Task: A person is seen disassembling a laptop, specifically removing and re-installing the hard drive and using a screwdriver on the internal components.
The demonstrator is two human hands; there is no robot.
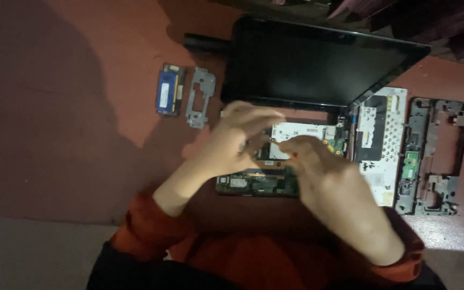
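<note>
**Two hands over an opened laptop's circuit board**

The green circuit board (258, 183) lies in the opened laptop base, directly under both hands, with a pale metal shield (301, 131) on it just beyond the fingertips. The left hand (240, 137) arches over the board's near-left part, fingers curled downward and close together; whether they pinch anything cannot be told, as the picture is blurred there. The right hand (318, 166) lies across the board's right part, fingers bent and pointing toward the left hand, the tips of the two hands almost meeting; what it grips, if anything, is hidden.

Just beyond the hands stands the dark laptop screen (318, 62), tilted back. To the right of the right hand lies a white perforated plate (385, 156), and further right a black plastic frame (436, 156). Left of the left hand, well apart, a grey metal bracket (199, 96) lies beside a blue flat module (168, 90). All rests on a reddish-brown surface (55, 134). Orange-red sleeves (146, 225) cover the forearms.
</note>
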